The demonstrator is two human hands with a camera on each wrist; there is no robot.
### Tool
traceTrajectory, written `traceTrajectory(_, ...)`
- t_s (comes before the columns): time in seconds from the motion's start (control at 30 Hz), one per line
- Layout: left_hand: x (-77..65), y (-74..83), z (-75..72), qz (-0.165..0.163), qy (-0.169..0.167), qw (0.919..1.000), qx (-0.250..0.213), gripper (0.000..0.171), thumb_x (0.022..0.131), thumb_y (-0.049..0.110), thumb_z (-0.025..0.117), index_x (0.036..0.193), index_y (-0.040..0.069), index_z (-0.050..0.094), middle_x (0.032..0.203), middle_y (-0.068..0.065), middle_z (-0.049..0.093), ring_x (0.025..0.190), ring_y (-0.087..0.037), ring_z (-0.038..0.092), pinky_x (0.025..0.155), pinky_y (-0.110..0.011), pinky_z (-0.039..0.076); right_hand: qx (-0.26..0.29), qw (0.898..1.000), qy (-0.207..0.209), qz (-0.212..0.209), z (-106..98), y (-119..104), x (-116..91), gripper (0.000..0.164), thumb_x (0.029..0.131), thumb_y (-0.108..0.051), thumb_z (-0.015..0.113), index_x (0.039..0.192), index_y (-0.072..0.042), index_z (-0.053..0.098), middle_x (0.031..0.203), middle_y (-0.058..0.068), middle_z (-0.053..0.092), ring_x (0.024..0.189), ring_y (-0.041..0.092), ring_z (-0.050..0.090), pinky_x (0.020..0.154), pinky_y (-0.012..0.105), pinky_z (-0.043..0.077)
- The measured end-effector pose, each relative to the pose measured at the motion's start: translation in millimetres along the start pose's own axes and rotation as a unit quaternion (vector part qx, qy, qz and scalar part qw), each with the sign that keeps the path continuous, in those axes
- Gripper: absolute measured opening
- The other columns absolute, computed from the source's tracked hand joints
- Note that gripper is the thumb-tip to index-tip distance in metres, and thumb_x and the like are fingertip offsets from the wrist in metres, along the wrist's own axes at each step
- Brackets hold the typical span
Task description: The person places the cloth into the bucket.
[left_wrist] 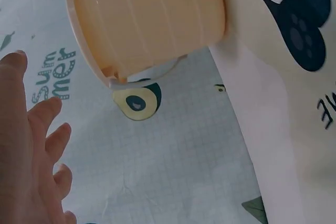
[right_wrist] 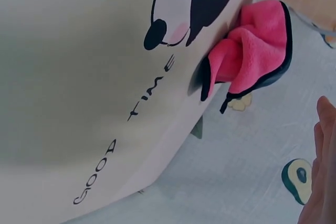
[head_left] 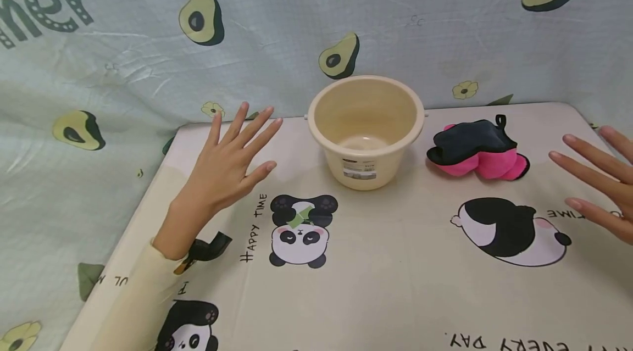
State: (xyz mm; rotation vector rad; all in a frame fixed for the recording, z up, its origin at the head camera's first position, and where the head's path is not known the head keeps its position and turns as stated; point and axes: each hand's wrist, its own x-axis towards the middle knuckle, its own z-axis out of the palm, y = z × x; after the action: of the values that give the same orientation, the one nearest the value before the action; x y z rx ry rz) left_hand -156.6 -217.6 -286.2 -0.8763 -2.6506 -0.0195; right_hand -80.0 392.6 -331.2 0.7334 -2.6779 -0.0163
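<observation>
My left hand [head_left: 229, 161] hovers over the table's left part with its fingers spread and nothing in them. To its right stands a cream plastic bucket [head_left: 366, 167], upright, a label on its front; inside, its bottom shows bare. At the right edge of the head view, my right hand [head_left: 605, 180] is held up with fingers apart, partly cut off by the frame. Between that hand and the bucket lies a crumpled cloth [head_left: 475, 148], pink on one face and dark on the other, with a black edging and a small hanging loop. Neither hand touches the bucket or the cloth.
The table cover [head_left: 376, 285] is pale, with printed pandas and lettering. Behind it hangs a light sheet [head_left: 267, 27] with avocado prints, close behind the bucket. A black strap [head_left: 210, 248] shows at my left wrist.
</observation>
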Motion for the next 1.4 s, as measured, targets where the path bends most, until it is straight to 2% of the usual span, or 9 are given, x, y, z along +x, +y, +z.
traceTrajectory(0.13,14.6,7.1,1.4,0.006,0.007,0.9998,-0.019,0.078,0.1,0.074,0.01,0.163,0.03,0.023,0.17,0.009,0.013,0.158,-0.022,-0.003,0.125,-0.059,-0.007,-0.006,0.999,0.029,-0.036,4,1,7,0.085,0.095,-0.08,0.016,0.165,-0.032,0.011,0.171,-0.003,0.002,0.157,0.031,0.002,0.127,0.055,-0.001)
traceTrajectory(0.4,36.8,14.9,6.4,0.008,0.021,0.9975,-0.067,0.077,0.1,0.074,0.013,0.163,0.031,0.024,0.17,0.01,0.013,0.158,-0.022,0.0,0.126,-0.055,-0.006,0.006,0.998,0.049,-0.039,10,1,11,0.081,0.097,-0.078,0.017,0.164,-0.033,0.017,0.171,-0.005,0.007,0.157,0.028,0.007,0.128,0.052,0.003)
traceTrajectory(0.53,45.0,17.8,11.5,0.005,0.031,0.9942,-0.102,0.077,0.099,0.075,0.018,0.163,0.031,0.024,0.17,0.011,0.014,0.158,-0.022,0.004,0.126,-0.055,-0.004,-0.005,1.0,0.012,0.002,7,-3,13,0.085,0.092,-0.083,0.017,0.164,-0.038,0.01,0.171,-0.007,0.0,0.157,0.03,-0.001,0.126,0.057,-0.005)
traceTrajectory(0.7,54.7,21.4,17.5,0.003,0.04,0.9882,-0.147,0.076,0.099,0.074,0.028,0.163,0.032,0.025,0.169,0.011,0.015,0.157,-0.022,0.007,0.126,-0.056,-0.001,-0.035,0.997,-0.047,0.047,5,-10,17,0.091,0.09,-0.084,0.028,0.163,-0.038,0.001,0.17,-0.004,-0.009,0.156,0.03,-0.012,0.123,0.06,-0.013)
traceTrajectory(0.83,61.1,24.0,21.2,0.002,0.04,0.9839,-0.174,0.074,0.099,0.07,0.036,0.162,0.033,0.026,0.169,0.013,0.016,0.157,-0.023,0.009,0.126,-0.057,0.001,-0.042,0.995,-0.068,0.057,6,-13,21,0.09,0.093,-0.076,0.04,0.164,-0.036,0.002,0.17,-0.004,-0.009,0.156,0.027,-0.014,0.123,0.059,-0.015)
traceTrajectory(1.0,67.5,27.1,25.0,-0.009,0.034,0.9794,-0.199,0.072,0.099,0.06,0.049,0.162,0.033,0.027,0.169,0.013,0.017,0.157,-0.025,0.012,0.126,-0.058,0.004,-0.038,0.995,-0.072,0.055,8,-14,26,0.088,0.094,-0.068,0.049,0.164,-0.035,0.006,0.171,-0.005,-0.007,0.156,0.027,-0.012,0.123,0.058,-0.015)
traceTrajectory(1.23,75.3,29.0,31.8,-0.031,0.019,0.9653,-0.259,0.073,0.097,0.051,0.059,0.161,0.034,0.029,0.168,0.015,0.019,0.156,-0.016,0.013,0.126,-0.056,0.009,-0.021,0.997,-0.069,0.041,13,-12,34,0.086,0.095,-0.061,0.054,0.164,-0.034,0.01,0.171,-0.007,-0.006,0.157,0.026,-0.011,0.123,0.056,-0.015)
traceTrajectory(1.4,79.8,29.4,35.6,-0.046,0.007,0.9499,-0.309,0.075,0.096,0.049,0.065,0.161,0.035,0.03,0.167,0.017,0.019,0.154,-0.007,0.014,0.125,-0.053,0.021,-0.017,0.997,-0.074,0.032,19,-10,41,0.084,0.097,-0.057,0.052,0.164,-0.035,0.006,0.171,-0.004,-0.007,0.157,0.027,-0.012,0.123,0.056,-0.016)
